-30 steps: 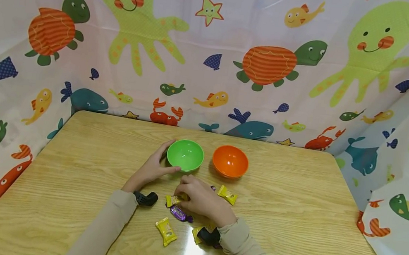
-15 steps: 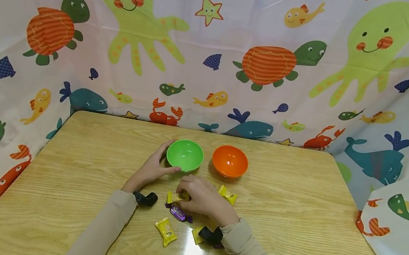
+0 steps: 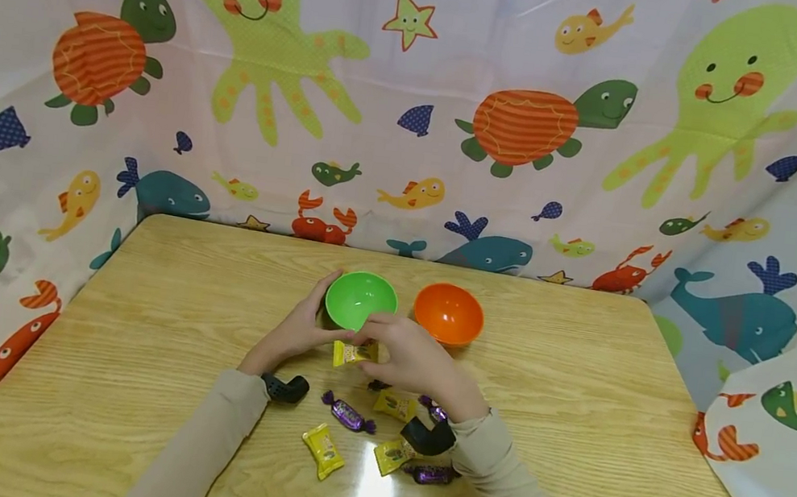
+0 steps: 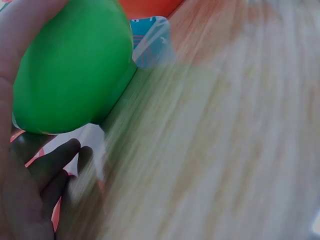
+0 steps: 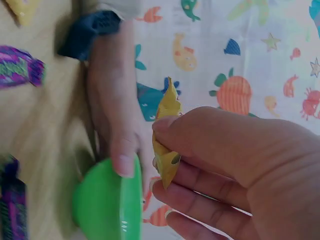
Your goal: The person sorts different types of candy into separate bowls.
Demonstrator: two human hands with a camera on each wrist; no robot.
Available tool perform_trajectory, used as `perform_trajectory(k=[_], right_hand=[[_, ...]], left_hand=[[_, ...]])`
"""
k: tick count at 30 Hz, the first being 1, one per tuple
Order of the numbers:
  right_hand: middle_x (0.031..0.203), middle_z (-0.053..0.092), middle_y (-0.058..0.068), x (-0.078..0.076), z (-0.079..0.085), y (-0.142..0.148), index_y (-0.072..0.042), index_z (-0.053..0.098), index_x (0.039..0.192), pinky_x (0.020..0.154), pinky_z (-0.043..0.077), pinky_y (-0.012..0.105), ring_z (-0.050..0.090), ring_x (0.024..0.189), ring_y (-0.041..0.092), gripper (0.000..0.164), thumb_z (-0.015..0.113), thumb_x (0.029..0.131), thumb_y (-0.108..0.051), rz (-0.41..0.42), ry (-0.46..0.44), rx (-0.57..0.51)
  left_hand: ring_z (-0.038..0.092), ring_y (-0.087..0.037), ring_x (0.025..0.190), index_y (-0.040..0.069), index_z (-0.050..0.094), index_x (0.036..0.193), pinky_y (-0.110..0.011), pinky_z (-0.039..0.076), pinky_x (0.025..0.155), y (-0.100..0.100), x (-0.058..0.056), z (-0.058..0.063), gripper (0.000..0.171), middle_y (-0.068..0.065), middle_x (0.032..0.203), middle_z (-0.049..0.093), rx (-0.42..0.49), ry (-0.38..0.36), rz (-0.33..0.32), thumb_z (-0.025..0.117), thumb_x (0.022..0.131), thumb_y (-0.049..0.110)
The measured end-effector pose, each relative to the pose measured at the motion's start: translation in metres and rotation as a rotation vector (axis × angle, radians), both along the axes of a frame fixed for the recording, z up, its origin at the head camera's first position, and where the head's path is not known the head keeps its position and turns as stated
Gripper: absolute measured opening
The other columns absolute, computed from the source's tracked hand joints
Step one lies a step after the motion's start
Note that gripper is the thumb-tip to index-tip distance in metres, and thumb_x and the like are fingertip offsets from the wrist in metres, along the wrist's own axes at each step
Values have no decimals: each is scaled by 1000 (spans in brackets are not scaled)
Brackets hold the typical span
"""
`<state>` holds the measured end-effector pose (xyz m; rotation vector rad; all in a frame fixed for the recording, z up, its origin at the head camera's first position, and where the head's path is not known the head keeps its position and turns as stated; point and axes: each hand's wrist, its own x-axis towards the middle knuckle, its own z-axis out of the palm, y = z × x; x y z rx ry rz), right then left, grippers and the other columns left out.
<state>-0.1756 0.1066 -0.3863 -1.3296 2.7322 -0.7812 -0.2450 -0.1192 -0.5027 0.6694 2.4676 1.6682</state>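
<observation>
My left hand [image 3: 299, 327] grips the green bowl [image 3: 362, 297], thumb at its near rim and fingers along its left side. In the left wrist view the outer wall of this bowl [image 4: 75, 70] fills the upper left. A yellow-wrapped candy [image 3: 351, 354] is pinched between thumb and fingers of my right hand [image 3: 419, 356], raised at the near rim of the green bowl. In the right wrist view the candy [image 5: 168, 140] stands edge-on just above the bowl's rim. The green bowl's visible inside holds nothing.
An orange bowl [image 3: 449, 310] stands right of the green one. On the wooden table [image 3: 572, 396] lie purple-wrapped candies, one at the left [image 3: 349, 416], and several yellow ones, such as the nearest candy [image 3: 324, 451]. A sea-animal curtain [image 3: 408, 152] hangs behind.
My right hand has lifted the yellow candy off the table and moved it forward to the green bowl, uncovering other candies beneath. My left hand has stayed on the bowl.
</observation>
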Motion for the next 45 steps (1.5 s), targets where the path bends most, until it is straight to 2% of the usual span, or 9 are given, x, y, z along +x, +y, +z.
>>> perform_trajectory(k=[4,11,19,25,31,33,38,42,45], right_hand=[[97,67,4,-16,3,0,-5,73,101,79,56,32,63,87,15,19,80,83,-8,29,-2,-92],[93,66,5,-45,-6,-7,-3,72,102,79,55,36,60,85,17,19,79,85,-9,-25,41,-170],[95,65,6,-68,-26,-17,-2,74,101,83,53,33,59,88,19,18,78,86,-10,-160,61,-99],[96,66,4,-81,-43,-26,-6,76,98,83,53,30,61,90,18,13,77,87,-14,-241,72,92],[91,70,4,-85,-46,-32,-5,77,91,78,55,31,65,84,17,6,76,86,-9,-281,21,191],[85,70,3,-85,-46,-34,-5,77,87,72,54,29,63,76,14,3,75,86,-6,-294,-2,200],[72,66,0,-85,-45,-36,-8,74,78,62,45,25,52,65,12,8,74,85,-5,-315,-24,214],[82,69,3,-84,-44,-36,-5,76,86,69,51,27,60,73,15,3,75,87,-8,-320,-44,183],[96,72,8,-80,-39,-34,-2,77,98,80,55,33,66,89,20,12,74,88,-9,-321,-67,133]], left_hand=[[16,-32,149,11,11,160,-54,14,118,0,0,-1,107,-14,163,17,10,2,1,84,81,19],[21,-30,147,15,12,160,-56,17,117,0,3,2,111,-10,161,24,0,-40,32,85,79,36],[20,-28,148,13,15,159,-54,17,118,1,3,3,108,-7,162,21,-12,-19,35,84,80,39],[21,-27,148,15,16,159,-53,17,118,1,3,3,108,-6,162,23,-1,-38,37,84,79,40],[22,-26,147,16,18,159,-53,16,118,1,3,3,107,-6,161,26,12,-37,41,85,79,37],[23,-25,147,16,18,159,-52,17,118,2,3,3,106,-5,160,27,11,-34,42,85,79,36],[24,-25,147,16,18,159,-51,18,118,3,4,3,107,-5,160,28,3,-27,44,85,79,38],[24,-25,147,16,18,159,-52,18,118,2,4,3,107,-5,160,28,7,-30,44,85,79,38],[23,-25,147,16,18,159,-53,18,118,2,4,3,106,-5,160,27,8,-33,46,85,79,38]])
